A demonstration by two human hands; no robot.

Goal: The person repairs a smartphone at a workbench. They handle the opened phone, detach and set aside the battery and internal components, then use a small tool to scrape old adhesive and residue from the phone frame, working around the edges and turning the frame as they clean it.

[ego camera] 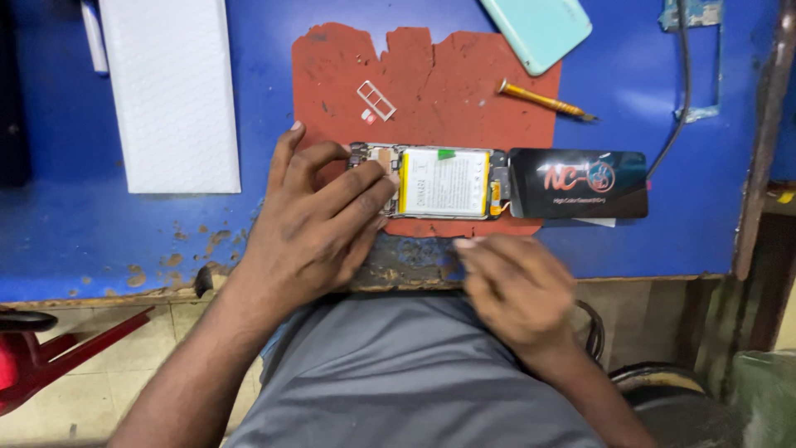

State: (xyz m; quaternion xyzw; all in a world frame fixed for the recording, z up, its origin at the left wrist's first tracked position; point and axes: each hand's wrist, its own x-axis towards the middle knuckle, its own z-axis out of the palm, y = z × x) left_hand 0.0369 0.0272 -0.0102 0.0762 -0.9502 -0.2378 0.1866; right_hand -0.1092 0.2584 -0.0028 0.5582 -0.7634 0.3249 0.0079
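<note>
Head view: your left hand lies on the left end of the opened phone, fingers spread and pressing down on it. The phone rests on the red mat. Your right hand is blurred, just below the phone; you cannot tell its grip. A yellow screwdriver lies up and right of the phone.

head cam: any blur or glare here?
Head view: right hand smeared by motion blur; left hand and opened phone sharp; soft glare on the blue table top right; dark, shadowed edges at far right.
</note>
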